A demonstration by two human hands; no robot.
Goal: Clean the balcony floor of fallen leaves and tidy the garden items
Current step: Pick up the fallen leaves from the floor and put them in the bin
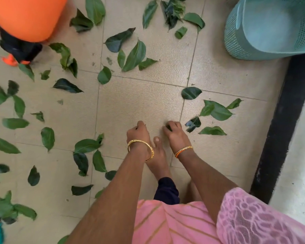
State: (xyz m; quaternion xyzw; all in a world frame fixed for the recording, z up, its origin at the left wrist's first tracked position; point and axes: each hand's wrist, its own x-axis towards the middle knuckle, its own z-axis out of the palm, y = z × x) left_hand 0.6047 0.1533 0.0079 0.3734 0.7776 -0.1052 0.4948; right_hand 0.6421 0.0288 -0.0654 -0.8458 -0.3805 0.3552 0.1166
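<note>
Both hands are reaching down near the bare foot (158,152): the right hand (173,132) is pinching a leaf scrap (169,127), the left hand (138,133) is curling, contents unclear.

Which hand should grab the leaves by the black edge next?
Probably the right hand. It is down at the floor right beside the torn dark leaf and the green leaves near the black edge. The left hand is farther away.

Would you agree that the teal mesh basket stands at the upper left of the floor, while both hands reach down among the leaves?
Not quite: the head view shows the teal mesh basket at the upper right; an orange object fills the upper left. Both hands do reach down among the leaves.
</note>
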